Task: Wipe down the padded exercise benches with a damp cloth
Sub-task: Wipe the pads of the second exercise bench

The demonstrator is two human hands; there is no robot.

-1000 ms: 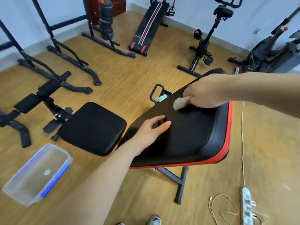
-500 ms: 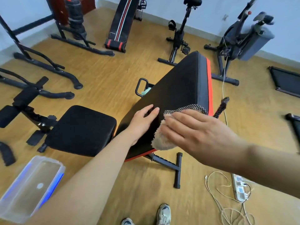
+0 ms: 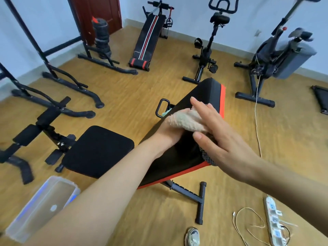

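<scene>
The padded bench stands in the middle of the floor, with an inclined black backrest (image 3: 177,157) edged in red and a flat black seat pad (image 3: 99,150). My left hand (image 3: 166,134) lies flat on the backrest, and its fingers are hidden under the cloth. The beige fluffy cloth (image 3: 186,121) has a black mesh backing. It is pinched between the thumb and straight fingers of my right hand (image 3: 225,139), which hovers just over the left hand and the backrest's right edge.
A clear plastic box (image 3: 40,208) sits on the wooden floor at lower left. A power strip (image 3: 273,222) and loose cable (image 3: 248,219) lie at lower right. A sit-up bench (image 3: 147,43), two exercise bikes (image 3: 207,50) and black rack frames (image 3: 53,71) ring the room.
My right hand has brought the cloth from the lower backrest up over my left hand's fingers. The left hand has shifted slightly up the pad. The view has tilted upward.
</scene>
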